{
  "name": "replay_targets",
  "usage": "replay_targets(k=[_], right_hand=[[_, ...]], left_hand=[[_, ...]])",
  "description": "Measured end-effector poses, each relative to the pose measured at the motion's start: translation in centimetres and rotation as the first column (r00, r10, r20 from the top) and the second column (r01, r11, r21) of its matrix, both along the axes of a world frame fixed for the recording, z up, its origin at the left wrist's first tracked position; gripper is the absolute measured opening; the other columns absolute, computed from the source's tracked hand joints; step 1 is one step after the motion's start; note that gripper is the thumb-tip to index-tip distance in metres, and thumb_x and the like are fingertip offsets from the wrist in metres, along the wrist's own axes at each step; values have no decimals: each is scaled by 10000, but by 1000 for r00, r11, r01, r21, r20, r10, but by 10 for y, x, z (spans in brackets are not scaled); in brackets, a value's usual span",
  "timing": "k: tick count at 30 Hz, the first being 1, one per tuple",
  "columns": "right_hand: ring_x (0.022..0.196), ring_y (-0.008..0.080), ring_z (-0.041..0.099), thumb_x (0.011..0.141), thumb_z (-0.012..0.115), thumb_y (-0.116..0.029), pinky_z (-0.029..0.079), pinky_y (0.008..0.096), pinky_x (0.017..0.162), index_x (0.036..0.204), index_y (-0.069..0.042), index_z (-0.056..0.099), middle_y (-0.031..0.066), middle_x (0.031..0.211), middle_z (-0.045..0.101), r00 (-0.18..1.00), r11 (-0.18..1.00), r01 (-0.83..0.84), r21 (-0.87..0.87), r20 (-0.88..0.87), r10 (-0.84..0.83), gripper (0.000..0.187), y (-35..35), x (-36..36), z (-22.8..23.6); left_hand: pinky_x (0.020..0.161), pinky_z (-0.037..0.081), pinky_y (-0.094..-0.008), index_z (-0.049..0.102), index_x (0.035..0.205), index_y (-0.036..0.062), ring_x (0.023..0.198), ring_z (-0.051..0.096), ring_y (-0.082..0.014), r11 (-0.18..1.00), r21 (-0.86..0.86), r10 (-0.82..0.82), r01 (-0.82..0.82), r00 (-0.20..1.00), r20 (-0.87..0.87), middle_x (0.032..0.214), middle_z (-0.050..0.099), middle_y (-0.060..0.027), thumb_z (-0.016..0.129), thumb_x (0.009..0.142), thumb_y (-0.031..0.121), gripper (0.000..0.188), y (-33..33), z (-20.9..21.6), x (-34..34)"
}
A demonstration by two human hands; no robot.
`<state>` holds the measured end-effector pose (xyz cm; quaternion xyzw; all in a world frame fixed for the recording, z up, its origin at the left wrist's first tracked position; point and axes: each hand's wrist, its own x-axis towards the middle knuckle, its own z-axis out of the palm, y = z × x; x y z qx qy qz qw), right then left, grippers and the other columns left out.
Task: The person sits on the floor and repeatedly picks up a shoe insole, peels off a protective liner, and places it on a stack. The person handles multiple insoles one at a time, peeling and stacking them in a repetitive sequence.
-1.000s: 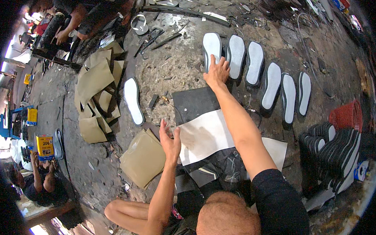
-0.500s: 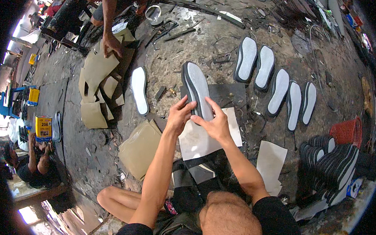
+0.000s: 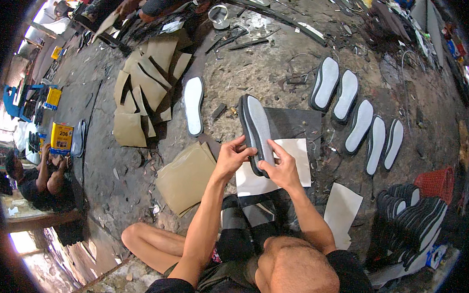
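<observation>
Between my two hands is a black-edged shoe sole with a pale grey top, its toe tilted up and away from me. My left hand grips the dark left edge near the heel, thumb toward the sole. My right hand closes on the heel end from the right, its thumb on the pale face. Under them, a white sheet lies over a dark square board. A single white-topped sole rests on the ground to the left.
Several finished-looking soles lie in a row at the right. Stacked soles stand near a red basket. Tan sheets and cut scraps lie left. Co-workers sit at far left and at the top, beside a yellow-blue tin.
My view has shifted, so the ground things appear further right. The sole stays in both hands. The co-worker's hand at the top has drawn back from the tan scraps, holding a tan piece.
</observation>
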<state>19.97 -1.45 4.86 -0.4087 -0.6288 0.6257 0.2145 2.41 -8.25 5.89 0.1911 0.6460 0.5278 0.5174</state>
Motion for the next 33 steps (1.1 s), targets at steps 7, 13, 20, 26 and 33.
replay_targets(k=[7, 13, 20, 26, 33], right_hand=[[992, 317, 720, 849, 586, -179, 645, 425, 793, 1443, 31, 468, 188, 1237, 649, 933, 886, 154, -438, -230, -276, 641, 62, 77, 16], [1228, 391, 609, 754, 596, -219, 602, 460, 906, 1472, -17, 405, 233, 1414, 530, 730, 872, 268, -409, -505, -461, 770, 73, 108, 57], [1164, 312, 632, 580, 496, -107, 494, 393, 1045, 1380, 84, 486, 232, 1320, 617, 776, 823, 152, -547, -449, -442, 822, 32, 94, -20], [895, 130, 613, 723, 615, 11, 516, 279, 780, 1239, 16, 601, 33, 1034, 653, 913, 887, 189, -422, -258, -317, 516, -9, 60, -26], [1116, 184, 621, 899, 731, -90, 512, 323, 962, 1344, -22, 594, 103, 1330, 617, 714, 779, 615, -123, -333, -616, 471, 54, 99, 38]], left_hand=[[574, 443, -204, 493, 1441, -60, 616, 534, -36, 997, -30, 77, -77, 997, 7, 881, 696, -10, 652, 871, -23, 593, 14, -59, -23], [892, 500, -311, 438, 1472, -46, 1129, 632, -207, 981, 101, 170, -168, 985, -16, 1289, 645, -175, 712, 932, 176, 645, 71, -66, -127], [1066, 434, -411, 609, 1357, 20, 1261, 570, -323, 979, 178, 196, -105, 201, -960, 1359, 607, -201, 745, 913, 236, 513, 81, -67, -92], [1090, 424, -388, 575, 1359, -57, 1276, 551, -245, 987, 119, -80, 106, 976, -201, 1384, 589, -173, 778, 871, 112, 555, -20, -12, 73], [950, 492, -351, 582, 1350, -60, 1136, 607, -209, 985, 25, -156, 170, 945, -289, 1303, 628, -155, 797, 867, 142, 566, -52, -2, 60]])
